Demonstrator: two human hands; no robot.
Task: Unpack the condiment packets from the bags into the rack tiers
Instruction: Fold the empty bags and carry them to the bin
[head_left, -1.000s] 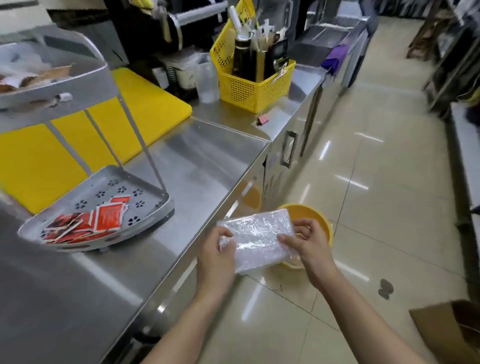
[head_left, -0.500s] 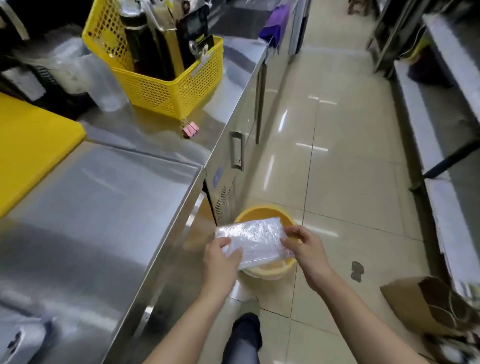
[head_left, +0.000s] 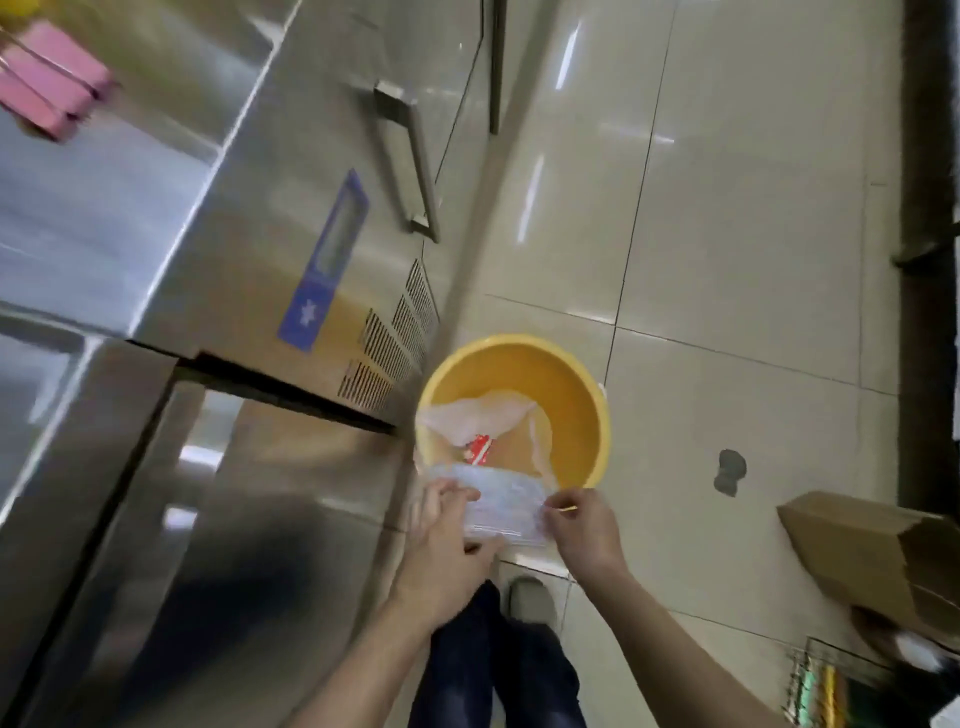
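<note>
Low centre of frame: left hand (head_left: 451, 540) and right hand (head_left: 582, 525) both grasp clear plastic bag (head_left: 506, 506) over yellow bucket (head_left: 582, 395).

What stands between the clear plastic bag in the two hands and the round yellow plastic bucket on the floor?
Nothing visible does. The left hand and right hand pinch the clear plastic bag over the near rim of the round yellow plastic bucket. Its mouth is open; crumpled white plastic lies inside.
</note>
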